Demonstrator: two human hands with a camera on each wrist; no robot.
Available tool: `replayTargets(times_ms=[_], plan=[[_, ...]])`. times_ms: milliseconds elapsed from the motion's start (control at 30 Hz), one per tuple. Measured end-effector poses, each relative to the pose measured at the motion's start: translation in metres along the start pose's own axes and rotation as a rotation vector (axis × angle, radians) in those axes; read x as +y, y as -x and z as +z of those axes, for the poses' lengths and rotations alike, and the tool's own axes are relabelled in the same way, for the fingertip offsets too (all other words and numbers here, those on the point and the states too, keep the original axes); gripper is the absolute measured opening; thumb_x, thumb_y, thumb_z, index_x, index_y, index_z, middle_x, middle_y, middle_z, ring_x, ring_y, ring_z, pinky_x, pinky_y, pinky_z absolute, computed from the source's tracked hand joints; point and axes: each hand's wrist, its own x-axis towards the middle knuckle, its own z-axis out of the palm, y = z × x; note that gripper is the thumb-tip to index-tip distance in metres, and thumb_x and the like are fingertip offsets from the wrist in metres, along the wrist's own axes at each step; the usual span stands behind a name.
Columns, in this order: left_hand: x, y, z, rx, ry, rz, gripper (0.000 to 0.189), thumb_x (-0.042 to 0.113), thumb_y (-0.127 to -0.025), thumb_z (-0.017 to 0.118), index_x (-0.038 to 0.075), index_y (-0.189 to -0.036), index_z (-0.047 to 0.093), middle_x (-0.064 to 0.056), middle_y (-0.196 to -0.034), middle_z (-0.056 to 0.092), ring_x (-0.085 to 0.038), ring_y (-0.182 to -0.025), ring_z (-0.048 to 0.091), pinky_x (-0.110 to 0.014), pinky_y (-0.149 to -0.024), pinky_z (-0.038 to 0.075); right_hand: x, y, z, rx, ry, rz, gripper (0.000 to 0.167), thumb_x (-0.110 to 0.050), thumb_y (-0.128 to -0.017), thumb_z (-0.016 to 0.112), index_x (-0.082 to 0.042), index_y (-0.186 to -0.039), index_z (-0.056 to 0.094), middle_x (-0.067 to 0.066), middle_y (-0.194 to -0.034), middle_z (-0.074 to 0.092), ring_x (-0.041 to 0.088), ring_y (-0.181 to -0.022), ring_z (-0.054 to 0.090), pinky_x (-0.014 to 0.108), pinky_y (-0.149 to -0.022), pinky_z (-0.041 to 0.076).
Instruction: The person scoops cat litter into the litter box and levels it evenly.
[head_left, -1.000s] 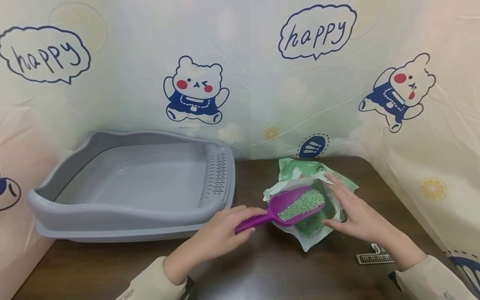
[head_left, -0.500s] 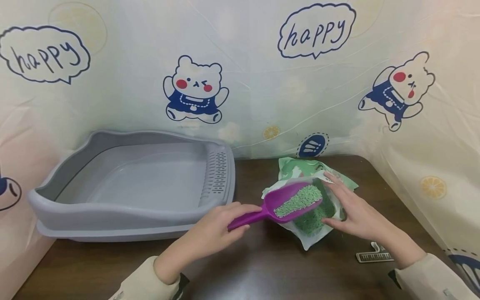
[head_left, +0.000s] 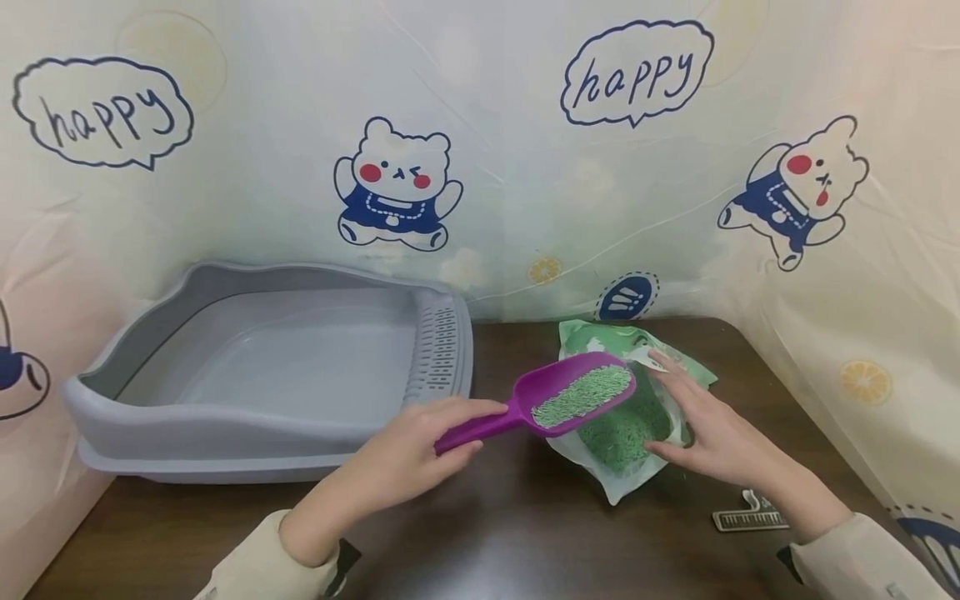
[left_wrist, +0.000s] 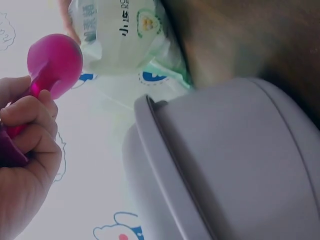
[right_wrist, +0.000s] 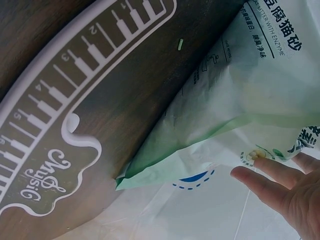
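My left hand grips the handle of a purple scoop loaded with green pellets of cat litter. The scoop is held above the left part of the opened litter bag, where more green pellets lie inside. In the left wrist view, curled fingers wrap the handle and the scoop's underside shows. My right hand rests at the right side of the bag's mouth, thumb and fingers spread. The right wrist view has its fairly straight fingers against the printed bag.
A grey litter box with a slotted step stands on the left of the dark wooden table. Near the right forearm lies a ruler with piano-key print. A patterned curtain hangs behind and at the sides.
My left hand has drawn the loaded scoop left and slightly up from over the bag's opening, baring more pellets inside. The right hand stays at the bag.
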Motion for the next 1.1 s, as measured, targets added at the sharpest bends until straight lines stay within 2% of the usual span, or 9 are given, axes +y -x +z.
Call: replayTargets(times_ms=[267, 400, 633, 733, 867, 967, 1033, 1100], plan=[[-0.002, 0.008, -0.011, 0.016, -0.011, -0.067, 0.047, 0.015, -0.089, 0.073, 0.027, -0.133, 0.063, 0.004, -0.125, 0.069, -0.013, -0.105, 0.064, -0.034, -0.085, 0.056, 0.001, 0.001, 0.002, 0.005, 0.018, -0.006, 0.096, -0.031, -0.077, 0.085, -0.007, -0.153, 0.032, 0.014, -0.163, 0.025, 0.043, -0.133, 0.047, 0.058, -0.094, 0.05], [-0.005, 0.012, -0.016, 0.04, -0.043, -0.076, 0.047, 0.015, -0.089, 0.074, 0.027, -0.133, 0.063, 0.004, -0.126, 0.068, -0.013, -0.106, 0.065, -0.035, -0.086, 0.056, 0.001, 0.001, 0.002, 0.015, 0.027, -0.017, 0.098, -0.03, -0.076, 0.086, -0.008, -0.153, 0.031, 0.014, -0.163, 0.025, 0.042, -0.132, 0.047, 0.057, -0.094, 0.05], [-0.011, 0.022, -0.027, 0.06, -0.047, -0.139, 0.046, 0.012, -0.09, 0.072, 0.026, -0.133, 0.063, 0.002, -0.124, 0.069, -0.012, -0.097, 0.064, -0.028, -0.078, 0.056, 0.001, 0.001, 0.002, 0.019, 0.054, -0.018, 0.101, -0.032, -0.075, 0.086, -0.013, -0.155, 0.029, 0.011, -0.163, 0.026, 0.038, -0.135, 0.045, 0.057, -0.095, 0.048], [-0.013, 0.026, -0.032, 0.085, -0.066, -0.138, 0.047, 0.01, -0.089, 0.073, 0.025, -0.132, 0.063, 0.0, -0.124, 0.069, -0.012, -0.095, 0.063, -0.027, -0.076, 0.056, 0.001, 0.001, 0.002, 0.019, 0.064, -0.016, 0.101, -0.033, -0.075, 0.086, -0.013, -0.156, 0.028, 0.011, -0.163, 0.025, 0.037, -0.137, 0.044, 0.056, -0.095, 0.048], [-0.016, 0.031, -0.04, 0.114, -0.071, -0.139, 0.048, 0.007, -0.088, 0.073, 0.024, -0.132, 0.064, -0.001, -0.118, 0.07, -0.011, -0.086, 0.06, -0.023, -0.067, 0.052, 0.001, 0.001, 0.002, 0.018, 0.067, -0.018, 0.102, -0.033, -0.076, 0.086, -0.014, -0.157, 0.027, 0.011, -0.164, 0.024, 0.036, -0.138, 0.043, 0.056, -0.096, 0.048], [-0.018, 0.035, -0.047, 0.122, -0.066, -0.169, 0.048, 0.007, -0.088, 0.073, 0.024, -0.132, 0.063, 0.0, -0.113, 0.07, -0.01, -0.079, 0.057, -0.022, -0.061, 0.05, 0.002, 0.001, 0.002, 0.018, 0.07, -0.015, 0.102, -0.034, -0.076, 0.086, -0.015, -0.157, 0.026, 0.011, -0.164, 0.024, 0.035, -0.139, 0.042, 0.048, -0.099, 0.048], [-0.021, 0.038, -0.05, 0.133, -0.071, -0.179, 0.048, 0.007, -0.088, 0.074, 0.024, -0.132, 0.063, 0.002, -0.109, 0.07, -0.009, -0.077, 0.057, -0.022, -0.059, 0.05, 0.002, 0.001, 0.002, 0.018, 0.06, -0.014, 0.102, -0.033, -0.077, 0.085, -0.017, -0.157, 0.025, 0.01, -0.164, 0.024, 0.034, -0.141, 0.04, 0.032, -0.107, 0.042], [-0.023, 0.042, -0.055, 0.145, -0.092, -0.198, 0.048, 0.008, -0.087, 0.074, 0.023, -0.131, 0.064, 0.003, -0.109, 0.07, -0.008, -0.076, 0.057, -0.022, -0.059, 0.049, 0.002, 0.001, 0.003, 0.018, 0.056, -0.013, 0.102, -0.033, -0.077, 0.085, -0.017, -0.158, 0.024, 0.01, -0.164, 0.025, 0.034, -0.141, 0.04, 0.021, -0.109, 0.034]])
